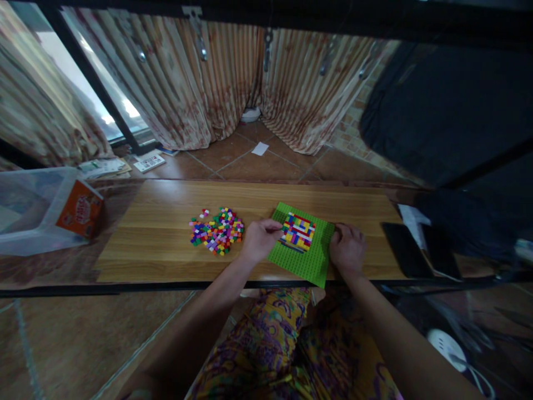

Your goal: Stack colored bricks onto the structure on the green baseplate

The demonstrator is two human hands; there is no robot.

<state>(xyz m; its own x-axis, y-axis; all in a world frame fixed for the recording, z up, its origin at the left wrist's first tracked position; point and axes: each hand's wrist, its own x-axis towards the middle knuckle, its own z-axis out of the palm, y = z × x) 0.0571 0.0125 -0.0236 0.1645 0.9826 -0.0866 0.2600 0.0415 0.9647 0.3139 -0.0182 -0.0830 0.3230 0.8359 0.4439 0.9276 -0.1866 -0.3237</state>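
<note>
A green studded baseplate point(303, 268) lies at an angle near the front edge of the wooden board, one corner jutting past that edge. On it stands a block of toy building bricks point(298, 232) in red, yellow, blue and white. My left hand point(261, 240) reaches to the left side of this block with thumb and fingers pinched; whatever is between them is too small to make out. Curled at the plate's right edge, my right hand point(348, 248) grips it. A loose pile of small coloured bricks point(219, 230) lies left of my left hand.
The wooden board point(145, 239) spans the black frame. At the far left stands a clear plastic bin point(37, 222) with an orange packet point(81, 210) against it. Two dark flat devices, a phone or tablet point(406, 250) among them, lie at the right. Curtains point(225, 83) hang behind.
</note>
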